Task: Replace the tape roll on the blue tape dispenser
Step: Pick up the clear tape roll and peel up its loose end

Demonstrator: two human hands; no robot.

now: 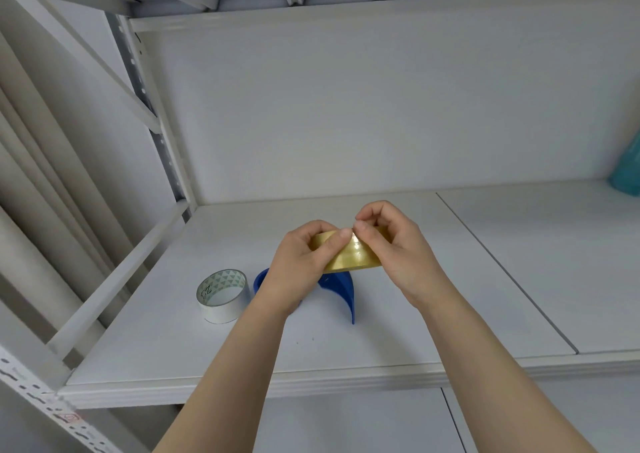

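A yellowish clear tape roll (353,253) is held in the air above the shelf between both hands. My left hand (298,265) grips its left side, thumb on the outer face. My right hand (398,245) holds the right side, with thumb and forefinger pinched at the roll's top edge. The blue tape dispenser (341,291) lies on the white shelf (450,297) just below the hands, partly hidden by my left wrist. A second roll with a white core and a green triangle pattern inside (223,295) stands on the shelf to the dispenser's left.
The shelf sits inside a white metal rack with a slotted upright (156,113) at the left and a back panel behind. A teal plastic bag (628,168) shows at the far right edge. A seam (502,269) divides the shelf board.
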